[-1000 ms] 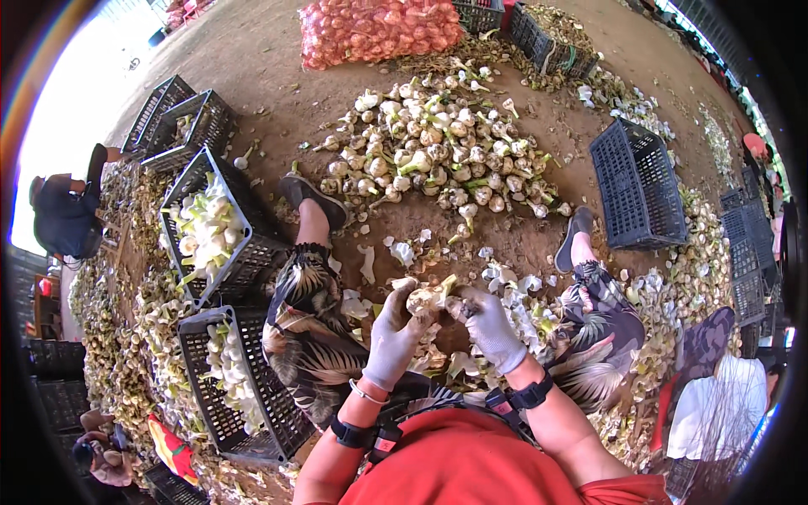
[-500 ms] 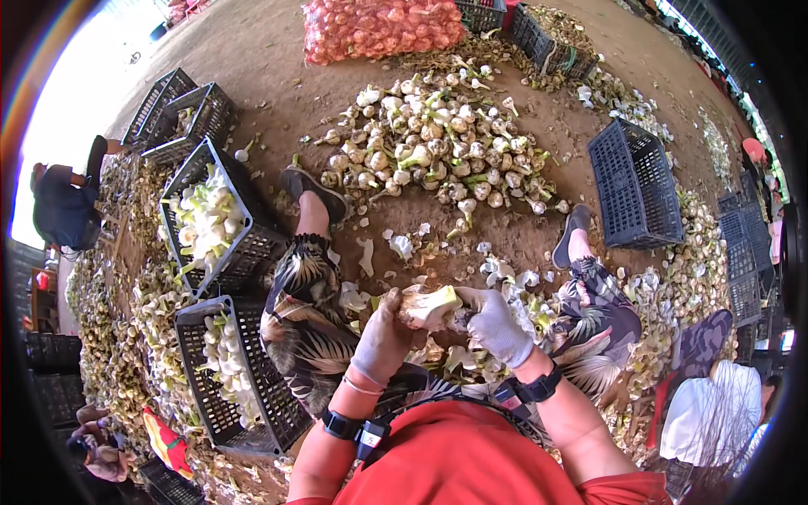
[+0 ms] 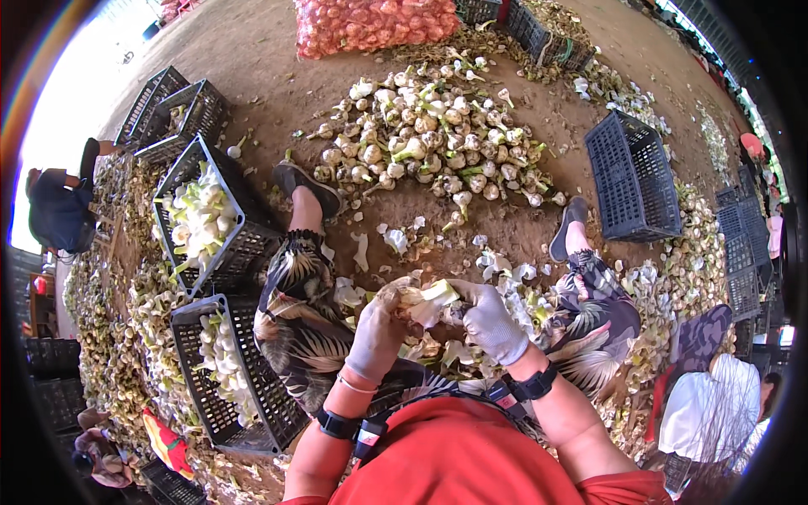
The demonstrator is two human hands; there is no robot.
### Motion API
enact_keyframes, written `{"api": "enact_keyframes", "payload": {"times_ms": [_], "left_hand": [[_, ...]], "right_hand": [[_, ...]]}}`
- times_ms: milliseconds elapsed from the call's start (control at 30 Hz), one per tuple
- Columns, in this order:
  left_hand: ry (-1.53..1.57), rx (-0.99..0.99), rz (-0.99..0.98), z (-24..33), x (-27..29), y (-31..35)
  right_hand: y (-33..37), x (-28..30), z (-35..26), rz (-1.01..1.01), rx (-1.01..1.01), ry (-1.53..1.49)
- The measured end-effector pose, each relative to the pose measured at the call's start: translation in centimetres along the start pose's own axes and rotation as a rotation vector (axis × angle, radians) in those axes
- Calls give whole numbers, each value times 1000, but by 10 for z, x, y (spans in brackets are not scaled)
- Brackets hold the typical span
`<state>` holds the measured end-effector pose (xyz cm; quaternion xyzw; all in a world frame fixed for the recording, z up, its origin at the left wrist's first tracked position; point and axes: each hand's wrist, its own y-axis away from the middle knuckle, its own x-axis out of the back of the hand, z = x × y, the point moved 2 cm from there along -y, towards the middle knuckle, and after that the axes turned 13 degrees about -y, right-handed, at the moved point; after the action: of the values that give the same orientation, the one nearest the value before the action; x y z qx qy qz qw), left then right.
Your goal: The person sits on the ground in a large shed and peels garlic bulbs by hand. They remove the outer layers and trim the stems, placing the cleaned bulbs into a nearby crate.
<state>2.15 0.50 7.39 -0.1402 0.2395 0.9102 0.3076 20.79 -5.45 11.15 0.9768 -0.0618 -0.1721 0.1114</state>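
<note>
A garlic bulb [image 3: 431, 301] with a pale green cut stem is held up in front of my lap, its outer skin partly peeled and brownish at the root side. Wrapped round its left side is my left hand [image 3: 376, 337], in a dirty white glove. My right hand [image 3: 495, 326], also gloved, pinches at the bulb's right side with thumb and fingertips. What exactly lies under those fingertips is hard to make out. Loose white skins lie on the ground below and beyond the hands.
A pile of untrimmed garlic [image 3: 429, 135] lies ahead between my feet. Crates of peeled garlic, an upper crate [image 3: 240, 240] and a lower crate [image 3: 273, 370], stand to my left. A dark crate [image 3: 631, 181] is at right; a red net sack [image 3: 374, 25] sits behind the pile.
Both hands still hold the bulb, which has turned slightly, and more loose skin stands out on its left side. The whole view has shifted a little.
</note>
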Motion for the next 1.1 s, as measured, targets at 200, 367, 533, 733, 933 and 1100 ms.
{"api": "enact_keyframes", "payload": {"times_ms": [200, 367, 533, 733, 933, 1100], "left_hand": [[394, 255, -70, -39, 3, -7], [444, 296, -181, -28, -3, -6], [188, 322, -57, -20, -22, -19], [-496, -130, -62, -29, -15, -21], [-358, -60, -64, 8, -79, 10], [305, 188, -450, -1, -58, 8]], "right_hand": [[0, 7, -8, -106, 76, 234], [6, 14, -11, -37, 312, 440], [7, 16, 34, 107, 338, 386], [20, 24, 66, 349, -61, -533], [64, 38, 31, 242, -34, -476], [79, 59, 8, 262, 153, 388]]}}
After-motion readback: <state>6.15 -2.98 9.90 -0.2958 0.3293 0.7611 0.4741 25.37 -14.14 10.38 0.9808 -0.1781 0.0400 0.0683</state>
